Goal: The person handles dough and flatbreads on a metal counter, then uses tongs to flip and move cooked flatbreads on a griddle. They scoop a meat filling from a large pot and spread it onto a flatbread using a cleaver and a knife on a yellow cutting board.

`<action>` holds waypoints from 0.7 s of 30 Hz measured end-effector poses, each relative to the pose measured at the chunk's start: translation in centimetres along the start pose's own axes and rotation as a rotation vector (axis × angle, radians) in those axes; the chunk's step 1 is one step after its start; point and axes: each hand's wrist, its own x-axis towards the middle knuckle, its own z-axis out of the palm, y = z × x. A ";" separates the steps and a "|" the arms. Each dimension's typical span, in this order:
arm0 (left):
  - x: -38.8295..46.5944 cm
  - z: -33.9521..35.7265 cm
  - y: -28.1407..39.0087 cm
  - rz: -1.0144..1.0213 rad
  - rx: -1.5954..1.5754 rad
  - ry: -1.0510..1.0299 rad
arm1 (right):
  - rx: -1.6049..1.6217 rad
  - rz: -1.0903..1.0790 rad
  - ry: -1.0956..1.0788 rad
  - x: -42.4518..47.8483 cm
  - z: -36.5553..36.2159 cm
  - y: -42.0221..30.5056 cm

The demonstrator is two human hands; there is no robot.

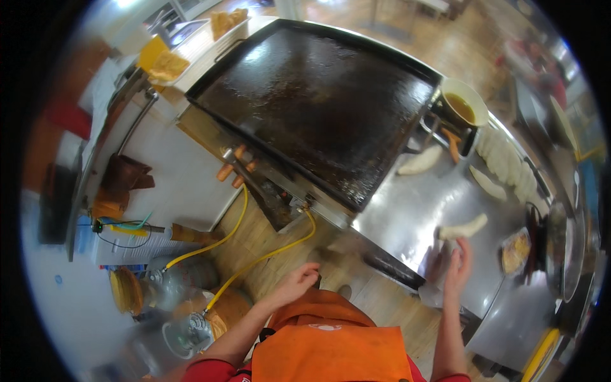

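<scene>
My right hand [458,265] is over the stainless steel counter, its fingertips at a pale, elongated piece of dough [464,228]; whether they grip it I cannot tell. My left hand [300,281] is in front of the orange apron [334,353], fingers loosely bent, with nothing seen in it. Another pale dough piece [420,161] lies by the right edge of a wide, dark, oily griddle [315,105]. A further one [488,183] lies near a row of overlapping pale pieces [506,157] along the counter's far edge.
A pot of yellowish liquid [460,106] stands at the griddle's right corner. A bagged food item [515,250] lies on the counter's right. Yellow hoses [267,255] run from gas cylinders [191,329] at lower left. Baskets with flat browned food [169,66] stand beyond the griddle's left.
</scene>
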 end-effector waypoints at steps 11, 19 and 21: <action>3.6 -13.3 -0.9 -0.035 -0.024 0.157 | -0.810 -0.097 -0.274 5.5 1.4 2.9; 4.4 -10.1 -1.2 -0.042 0.154 -0.044 | -0.785 -0.091 -0.258 -0.8 -1.8 -0.3; 4.3 -9.1 -0.6 -0.065 0.178 -0.098 | -0.821 -0.108 -0.325 -0.4 -2.8 -1.1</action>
